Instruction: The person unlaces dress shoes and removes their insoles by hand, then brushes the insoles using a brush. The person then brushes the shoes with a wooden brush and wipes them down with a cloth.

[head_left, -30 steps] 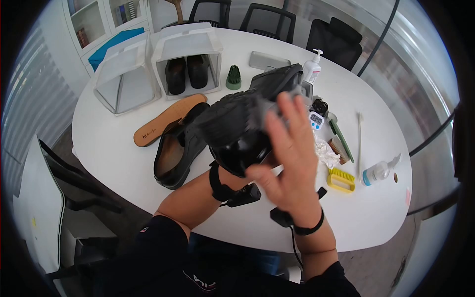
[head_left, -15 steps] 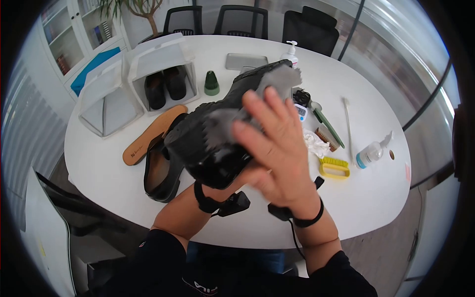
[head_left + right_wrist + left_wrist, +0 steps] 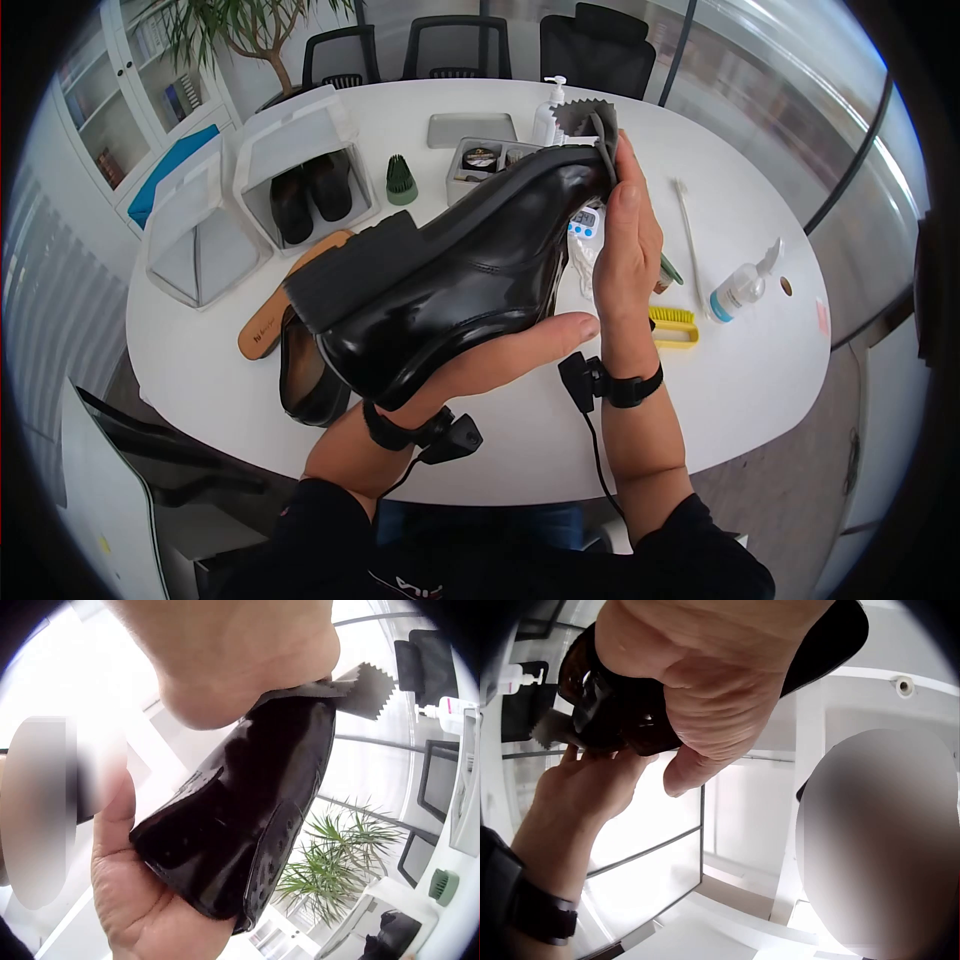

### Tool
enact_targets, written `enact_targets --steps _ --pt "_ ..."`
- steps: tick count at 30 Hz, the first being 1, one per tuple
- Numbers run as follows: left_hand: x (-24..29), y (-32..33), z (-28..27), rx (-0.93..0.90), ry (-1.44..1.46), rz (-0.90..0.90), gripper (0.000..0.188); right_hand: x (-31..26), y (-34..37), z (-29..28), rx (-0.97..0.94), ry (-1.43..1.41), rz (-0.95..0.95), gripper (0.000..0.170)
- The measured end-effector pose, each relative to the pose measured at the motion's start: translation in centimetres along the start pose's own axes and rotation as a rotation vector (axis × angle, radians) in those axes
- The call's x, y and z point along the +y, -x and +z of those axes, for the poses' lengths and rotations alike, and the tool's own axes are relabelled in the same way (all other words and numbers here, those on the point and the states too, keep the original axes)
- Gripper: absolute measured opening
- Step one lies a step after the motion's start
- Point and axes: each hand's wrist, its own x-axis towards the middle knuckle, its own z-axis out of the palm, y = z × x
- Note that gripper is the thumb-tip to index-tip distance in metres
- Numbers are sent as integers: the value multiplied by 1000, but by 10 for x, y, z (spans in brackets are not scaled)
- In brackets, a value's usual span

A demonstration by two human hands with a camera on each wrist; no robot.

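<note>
A glossy black leather shoe (image 3: 470, 270) is held up over the table, sole facing up and away, toe to the right. My left hand (image 3: 500, 355) grips it from below near the heel, thumb stretched along its side. My right hand (image 3: 632, 240) holds a grey cloth (image 3: 585, 120) with zigzag edges against the toe. In the right wrist view, the cloth (image 3: 367, 691) sticks out past the toe, and open eyelet flaps (image 3: 274, 851) show without laces. Most of the left fingers are hidden behind the shoe.
The other black shoe (image 3: 310, 370) lies left by a tan insole (image 3: 262, 325). Behind stand a clear box (image 3: 355, 195) with black shoes, a green brush (image 3: 400, 180) and a grey compartment tray (image 3: 460, 190). A yellow brush (image 3: 675, 325) and a spray bottle (image 3: 740, 292) lie right.
My right hand and the cloth have moved from across the sole to the toe. The shoe has turned so its glossy side shows. The head view has shifted.
</note>
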Motion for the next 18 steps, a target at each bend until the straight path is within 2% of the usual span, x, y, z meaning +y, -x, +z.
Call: enact_targets --steps 2,4,5,7,8,9,10,11,12,13,14,15,16,18 --pt "1 1 -1 16 88 -3 45 -4 2 0 -19 31 -30 60" --pt "-5 -1 -2 13 294 110 62 -7 5 1 -68 94 -88 61" --pt "-7 0 -3 13 294 112 62 -9 6 1 -94 127 -118 61" --pt "-9 0 -5 73 461 -12 67 -13 8 2 -142 193 -175 61" --pt "-9 -3 -4 70 460 -11 67 -17 9 2 -165 226 -204 62" --pt "-9 -8 -3 79 503 58 71 -24 9 5 -233 168 -243 59" --pt "-10 -11 -3 86 545 128 75 -35 12 9 -310 133 -227 68" --pt "-19 -5 -14 -22 440 84 84 -35 10 7 -358 164 -301 69" --pt "-23 -4 -18 -30 438 83 84 -34 10 4 -405 197 -375 70" --pt "-25 -3 -22 1 371 145 81 -38 9 0 -398 199 -374 70" --pt "-28 -2 -25 35 305 207 77 -45 8 -5 -477 228 -431 71" --pt "-32 -3 -29 0 384 180 83 -49 7 -7 -558 256 -489 72" --pt "-29 -4 -27 -1 384 179 83 -49 7 -6 -557 256 -487 72" --pt "-22 -6 -19 36 632 237 85 -47 6 -1 -261 453 -528 60"
